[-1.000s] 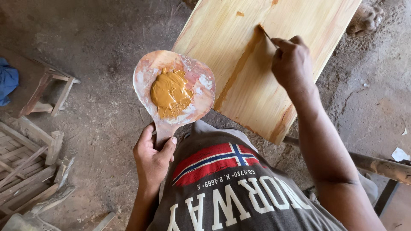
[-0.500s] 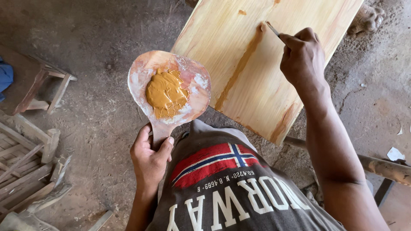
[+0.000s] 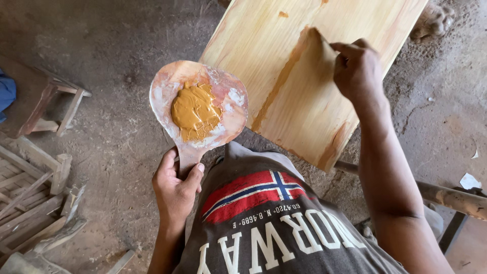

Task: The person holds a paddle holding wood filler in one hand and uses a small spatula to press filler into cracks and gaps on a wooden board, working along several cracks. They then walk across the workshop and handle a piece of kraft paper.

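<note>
Two hands at work. Left hand, lower centre, fingers wrapped round the handle of a round paddle board bearing a mound of ochre putty. Right hand, upper right, fingers pinched on a thin blade, barely visible, pressed against the pale wooden plank.

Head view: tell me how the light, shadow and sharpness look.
Head view: soft, even daylight, no glare on the wooden board; only faint shadow on the dirt floor; the paddle with tan paste and left hand are sharp; the right hand is slightly motion-blurred; edges bend a little from the wide lens.
</note>
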